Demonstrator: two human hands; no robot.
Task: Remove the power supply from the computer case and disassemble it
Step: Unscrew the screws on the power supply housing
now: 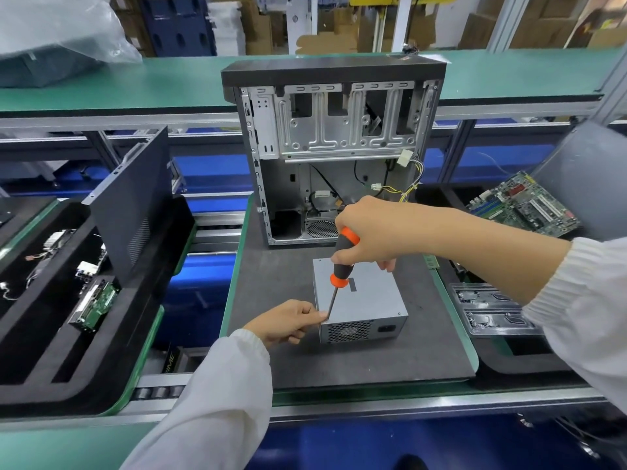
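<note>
A black side panel (134, 201) leaned upright in a black foam tray (40, 351) on the left. In that tray lay a green circuit board (96, 305) and some loose cabled parts (51, 245), too small to identify. On the right, a green motherboard (524, 205) lay tilted beside a grey bin (590, 178). Below it, clear plastic trays (492, 308) sat in another black holder. A dark grey mat (271, 300) covered the green-edged pallet (473, 354) in the middle. Behind ran a green-topped bench (169, 83) carrying a dark object wrapped in clear plastic (57, 39). Blue bins (210, 174) showed beneath the bench, and cardboard boxes (543, 25) stood stacked at the far back.
</note>
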